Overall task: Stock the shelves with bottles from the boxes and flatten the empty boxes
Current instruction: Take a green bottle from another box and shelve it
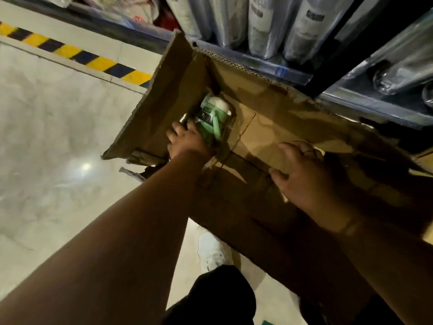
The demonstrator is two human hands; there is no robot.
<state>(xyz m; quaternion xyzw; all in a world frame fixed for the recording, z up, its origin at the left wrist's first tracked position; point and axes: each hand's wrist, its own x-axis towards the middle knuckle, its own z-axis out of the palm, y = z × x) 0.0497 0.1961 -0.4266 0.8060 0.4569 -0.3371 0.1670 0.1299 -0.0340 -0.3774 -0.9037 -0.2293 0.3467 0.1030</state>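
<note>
Inside the cardboard box (269, 109), left hand (187, 141) wrapped round near end of green bottle (212, 118), right hand (304, 174) spread open, empty

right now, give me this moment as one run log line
step: bottle pickup | left hand: grips green bottle inside cardboard box | right hand: open, on cardboard box | shelf: holds wrapped bottles

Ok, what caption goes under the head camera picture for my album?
The left hand grips a green-and-white bottle inside the cardboard box, right hand open beside it.
</note>
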